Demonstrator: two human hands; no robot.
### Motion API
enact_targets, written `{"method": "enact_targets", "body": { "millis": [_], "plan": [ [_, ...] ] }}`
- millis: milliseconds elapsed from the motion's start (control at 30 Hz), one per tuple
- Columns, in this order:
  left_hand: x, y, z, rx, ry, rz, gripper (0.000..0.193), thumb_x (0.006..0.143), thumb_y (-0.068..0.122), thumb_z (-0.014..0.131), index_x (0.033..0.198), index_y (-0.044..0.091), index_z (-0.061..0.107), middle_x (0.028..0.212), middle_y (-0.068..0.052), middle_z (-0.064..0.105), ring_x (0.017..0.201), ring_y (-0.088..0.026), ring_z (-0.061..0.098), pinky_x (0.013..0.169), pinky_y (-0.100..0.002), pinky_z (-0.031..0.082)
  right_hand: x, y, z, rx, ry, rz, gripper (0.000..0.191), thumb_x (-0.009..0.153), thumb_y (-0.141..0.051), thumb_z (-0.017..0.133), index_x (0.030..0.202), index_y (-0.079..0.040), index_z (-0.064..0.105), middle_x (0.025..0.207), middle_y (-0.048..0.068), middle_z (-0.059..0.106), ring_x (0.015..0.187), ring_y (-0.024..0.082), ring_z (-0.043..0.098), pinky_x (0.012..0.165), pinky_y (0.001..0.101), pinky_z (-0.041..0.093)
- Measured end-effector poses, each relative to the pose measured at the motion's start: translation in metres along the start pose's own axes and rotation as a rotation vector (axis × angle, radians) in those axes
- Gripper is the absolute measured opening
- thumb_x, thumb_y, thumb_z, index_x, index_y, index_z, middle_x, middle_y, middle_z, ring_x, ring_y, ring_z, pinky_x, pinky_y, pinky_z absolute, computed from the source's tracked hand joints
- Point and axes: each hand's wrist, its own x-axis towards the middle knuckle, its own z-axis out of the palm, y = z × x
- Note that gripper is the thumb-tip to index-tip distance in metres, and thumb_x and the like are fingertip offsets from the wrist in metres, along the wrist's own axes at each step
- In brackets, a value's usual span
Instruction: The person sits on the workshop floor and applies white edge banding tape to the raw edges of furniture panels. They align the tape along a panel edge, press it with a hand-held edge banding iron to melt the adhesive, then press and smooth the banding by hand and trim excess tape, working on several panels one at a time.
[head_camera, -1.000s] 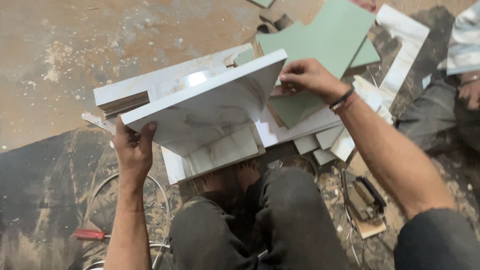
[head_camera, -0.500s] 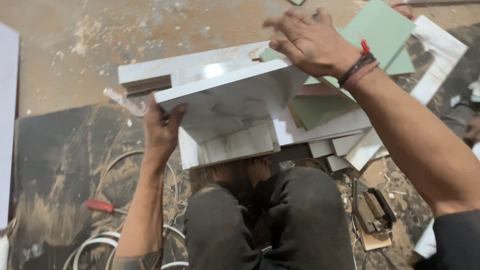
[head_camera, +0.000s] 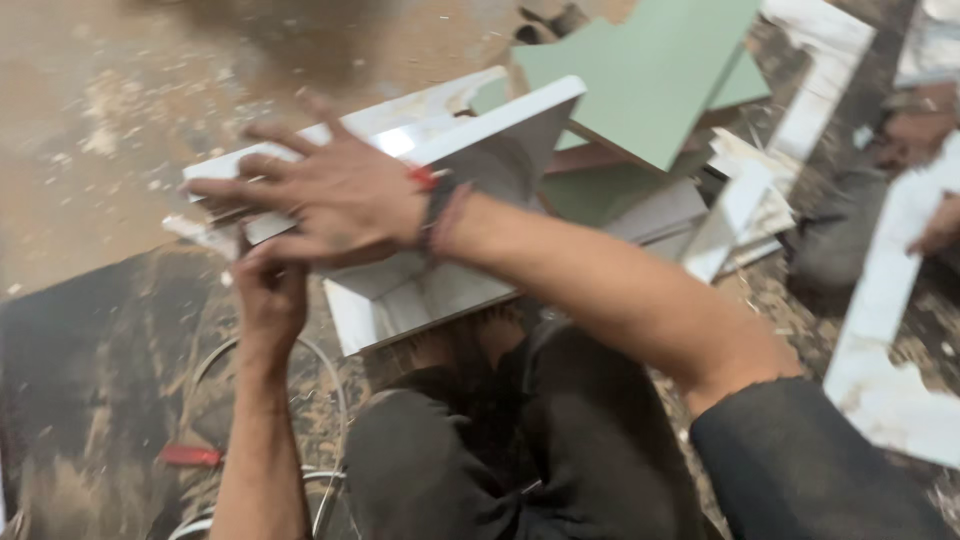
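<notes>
Two white tiles (head_camera: 480, 150), two hands (head_camera: 330, 195)

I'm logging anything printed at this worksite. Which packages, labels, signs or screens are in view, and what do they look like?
None in view: only the white marble-look tile under the left hand and right hand, green tiles and white offcuts on the dusty floor.
</notes>
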Motion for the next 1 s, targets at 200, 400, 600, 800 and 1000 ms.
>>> {"method": "enact_targets", "body": {
  "millis": [200,400,600,800,1000],
  "plan": [
    [0.008,0.043,0.018,-0.167,0.124,0.038,0.043,0.112,0.013,0.068,0.148,-0.002,0.05,0.127,-0.011,0.067,0.114,-0.014,0.064,0.096,-0.026,0.052,-0.16,0.144,-0.047,-0.14,0.231,0.242,0.056,0.111,-0.058,0.042,0.153,-0.022,0.051,0.148,0.01,0.06,0.14,0.04,0.046,0.111,0.0621,0.026],
    [0.001,0.07,0.035,-0.146,0.092,0.019,0.039,0.108,0.01,0.078,0.138,-0.005,0.058,0.129,-0.017,0.067,0.119,-0.017,0.068,0.098,-0.029,0.057,-0.275,0.152,-0.014,0.708,0.868,0.524,0.044,0.119,-0.042,0.045,0.145,-0.008,0.048,0.125,0.011,0.061,0.121,0.021,0.06,0.11,0.0337,0.047],
    [0.021,0.15,0.079,0.299,-0.279,0.379,0.039,0.085,0.004,0.087,0.117,0.002,0.064,0.118,-0.016,0.071,0.11,-0.022,0.071,0.093,-0.033,0.059,-0.336,0.02,0.048,1.609,0.827,0.762,0.043,0.114,-0.04,0.055,0.128,0.0,0.062,0.12,0.011,0.068,0.108,0.018,0.062,0.099,0.0351,0.052],
    [0.042,0.245,0.185,0.505,-0.837,0.843,0.047,0.066,0.015,0.077,0.111,0.009,0.066,0.115,-0.008,0.072,0.102,-0.026,0.07,0.076,-0.038,0.057,-0.375,-0.035,0.014,2.375,1.015,0.955,0.068,0.094,-0.05,0.058,0.145,-0.005,0.05,0.134,0.013,0.066,0.117,0.024,0.068,0.097,0.0431,0.056],
    [0.01,0.286,0.245,0.384,-1.059,1.067,0.045,0.071,0.019,0.069,0.114,0.01,0.061,0.119,-0.009,0.068,0.108,-0.028,0.069,0.079,-0.04,0.058,-0.447,-0.078,-0.015,2.315,1.234,1.403,0.057,0.087,-0.029,0.064,0.136,-0.001,0.056,0.122,0.013,0.07,0.108,0.025,0.069,0.095,0.0433,0.056]
  ]
}}
